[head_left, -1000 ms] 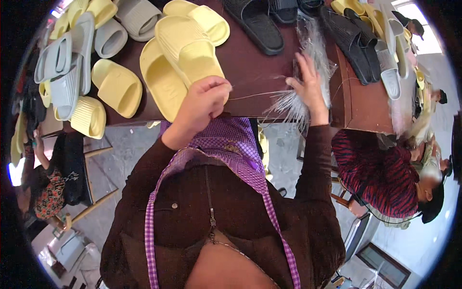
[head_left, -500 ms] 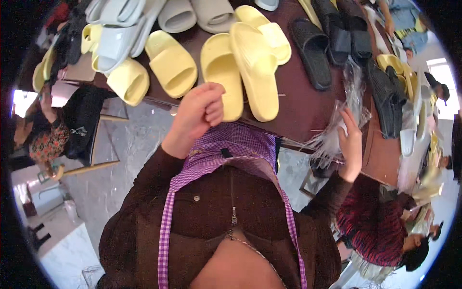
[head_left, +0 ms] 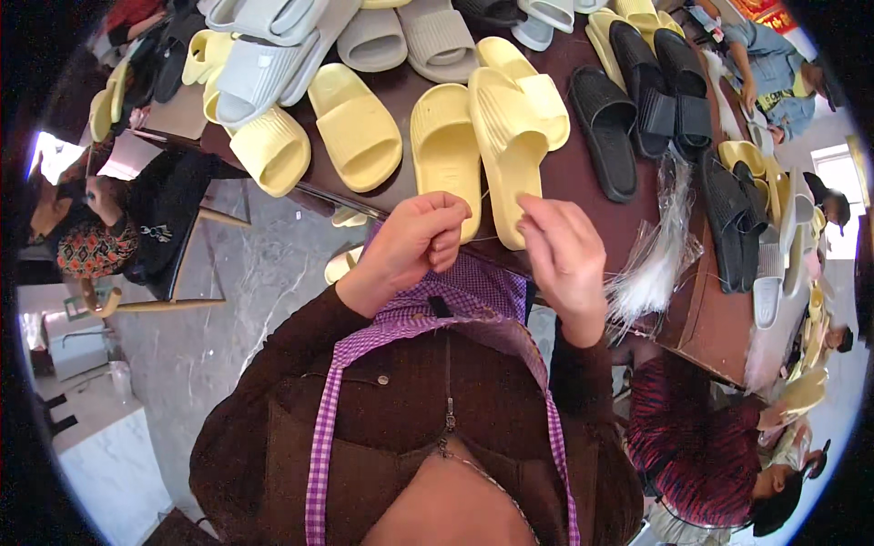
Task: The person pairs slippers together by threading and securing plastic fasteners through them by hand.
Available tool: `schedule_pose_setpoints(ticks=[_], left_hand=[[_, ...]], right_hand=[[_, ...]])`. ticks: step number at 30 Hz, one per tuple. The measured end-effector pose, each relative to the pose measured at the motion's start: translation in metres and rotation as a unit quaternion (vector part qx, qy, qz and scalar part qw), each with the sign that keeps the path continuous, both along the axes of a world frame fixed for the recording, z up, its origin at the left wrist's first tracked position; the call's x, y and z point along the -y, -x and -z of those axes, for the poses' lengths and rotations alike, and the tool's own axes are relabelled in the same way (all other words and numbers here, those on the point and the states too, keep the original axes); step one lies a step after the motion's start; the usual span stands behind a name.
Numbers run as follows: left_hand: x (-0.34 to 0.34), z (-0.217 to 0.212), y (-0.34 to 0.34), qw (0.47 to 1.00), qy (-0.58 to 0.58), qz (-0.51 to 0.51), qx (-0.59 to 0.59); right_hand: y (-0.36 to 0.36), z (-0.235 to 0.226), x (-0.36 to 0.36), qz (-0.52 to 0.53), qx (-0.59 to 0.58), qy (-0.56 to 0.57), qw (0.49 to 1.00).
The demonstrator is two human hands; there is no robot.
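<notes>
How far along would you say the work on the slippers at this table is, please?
Done: no way to tell which slippers are finished. In hand: the left hand and right hand pinch a thin pale strand at the stacked pair of yellow foam slide slippers on the dark brown table. Left: a bundle of clear thin plastic strands lies beside the black slide slippers.
</notes>
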State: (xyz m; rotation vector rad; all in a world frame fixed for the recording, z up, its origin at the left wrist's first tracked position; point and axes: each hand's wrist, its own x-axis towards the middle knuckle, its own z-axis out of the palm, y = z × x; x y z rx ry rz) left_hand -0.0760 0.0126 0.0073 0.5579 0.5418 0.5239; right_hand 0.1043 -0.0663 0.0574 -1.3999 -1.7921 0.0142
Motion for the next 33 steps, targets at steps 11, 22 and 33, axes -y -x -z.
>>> schedule_pose_setpoints(ticks=[11, 22, 33], left_hand=[[0.005, -0.004, 0.018, 0.983, -0.118, 0.109, -0.084], [0.003, -0.030, 0.024, 0.496, -0.844, -0.084, -0.187], [0.002, -0.036, -0.009, 0.515, -0.856, -0.020, -0.028]], right_hand=[[-0.008, 0.011, -0.018, -0.058, 0.100, 0.019, 0.993], [-0.035, -0.006, 0.035, -0.081, 0.101, 0.153, 0.980], [-0.017, -0.018, 0.017, -0.017, -0.137, 0.148, 0.979]])
